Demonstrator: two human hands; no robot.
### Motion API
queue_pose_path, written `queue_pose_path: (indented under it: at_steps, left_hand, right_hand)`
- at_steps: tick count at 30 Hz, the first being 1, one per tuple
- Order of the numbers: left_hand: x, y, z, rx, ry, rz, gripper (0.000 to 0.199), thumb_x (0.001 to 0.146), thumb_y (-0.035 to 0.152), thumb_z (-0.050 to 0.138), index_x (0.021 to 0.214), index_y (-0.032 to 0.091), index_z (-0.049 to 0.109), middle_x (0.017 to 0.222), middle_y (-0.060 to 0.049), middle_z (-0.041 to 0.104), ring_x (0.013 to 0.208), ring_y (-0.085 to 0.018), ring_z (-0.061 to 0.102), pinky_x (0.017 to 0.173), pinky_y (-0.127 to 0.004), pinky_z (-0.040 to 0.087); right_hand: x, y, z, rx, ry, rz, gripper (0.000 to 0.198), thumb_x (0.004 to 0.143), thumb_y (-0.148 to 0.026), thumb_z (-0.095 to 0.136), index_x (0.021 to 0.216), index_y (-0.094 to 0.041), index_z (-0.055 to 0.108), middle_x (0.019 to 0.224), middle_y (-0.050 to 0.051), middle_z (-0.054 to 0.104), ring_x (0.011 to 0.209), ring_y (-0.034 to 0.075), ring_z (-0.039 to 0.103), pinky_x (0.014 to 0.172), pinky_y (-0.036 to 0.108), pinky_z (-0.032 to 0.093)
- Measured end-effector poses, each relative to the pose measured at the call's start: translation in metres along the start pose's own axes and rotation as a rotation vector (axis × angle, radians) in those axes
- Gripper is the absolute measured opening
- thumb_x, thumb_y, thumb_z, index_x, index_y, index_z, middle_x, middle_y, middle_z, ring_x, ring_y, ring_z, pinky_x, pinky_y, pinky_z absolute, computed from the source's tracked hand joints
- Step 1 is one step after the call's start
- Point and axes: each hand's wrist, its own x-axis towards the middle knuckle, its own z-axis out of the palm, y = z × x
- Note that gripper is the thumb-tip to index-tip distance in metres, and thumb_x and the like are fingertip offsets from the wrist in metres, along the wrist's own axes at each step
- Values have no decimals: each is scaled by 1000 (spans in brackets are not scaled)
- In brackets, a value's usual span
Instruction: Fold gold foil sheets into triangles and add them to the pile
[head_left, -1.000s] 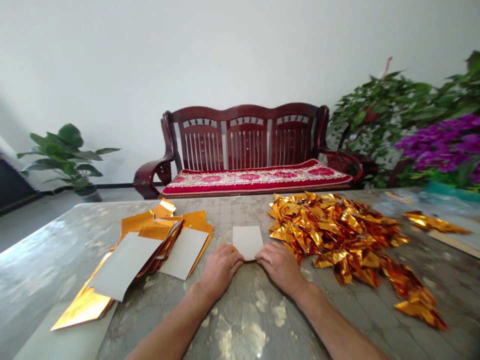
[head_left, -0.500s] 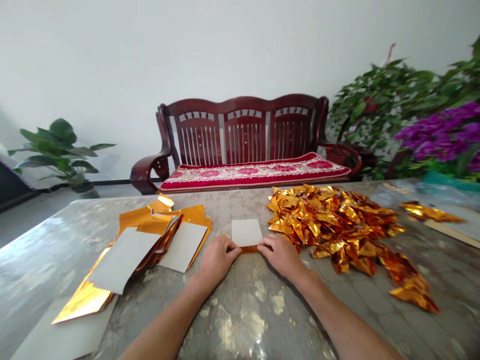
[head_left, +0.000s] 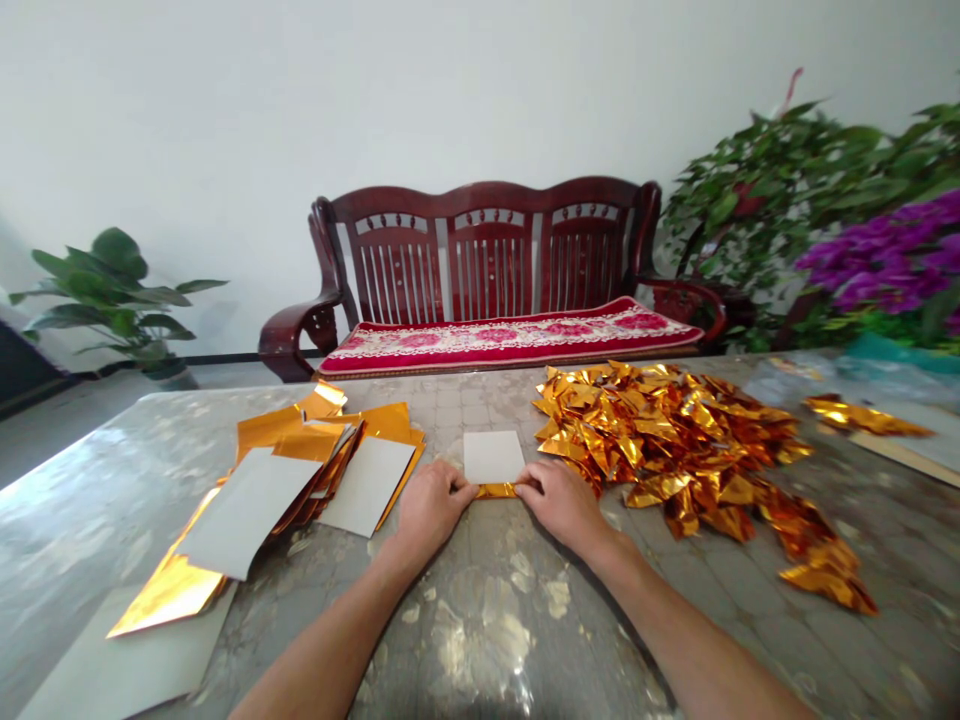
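A sheet of gold foil paper (head_left: 493, 456) lies white side up in the middle of the table, its near edge turned over into a narrow gold strip. My left hand (head_left: 435, 497) pinches the left end of that strip between thumb and fingers. At the right end, my right hand (head_left: 559, 497) has the same closed pinch. To the left lies a loose stack of gold foil sheets (head_left: 281, 440), some gold side up and some white side up. On the right is a heap of folded gold foil pieces (head_left: 667, 430), close beside my right hand.
The table (head_left: 450, 610) has a patterned, glossy cover. Beyond it stands a dark red wooden bench (head_left: 487, 255) with a red floral cushion (head_left: 510, 335). Plastic wrapping (head_left: 795, 380) and a flat board (head_left: 911, 455) lie at the far right. Potted plants (head_left: 112, 300) flank the bench.
The strip along the sheet's near edge shows brighter gold now. Both hands keep their pinch at its ends, and the whole view has shifted slightly.
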Motion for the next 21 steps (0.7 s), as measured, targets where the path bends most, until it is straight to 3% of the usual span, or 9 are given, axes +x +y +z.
queue_pose_path:
  at_steps: [21]
  left_hand:
    - [-1, 2, 1, 218, 68, 93, 28, 87, 39, 61, 66, 19, 63, 79, -5, 64, 82, -21, 57, 76, -31, 37]
  right_hand:
    - [-1, -3, 1, -51, 0, -13, 11, 89, -25, 58, 87, -24, 68, 93, 2, 73, 88, 19, 62, 75, 29, 38]
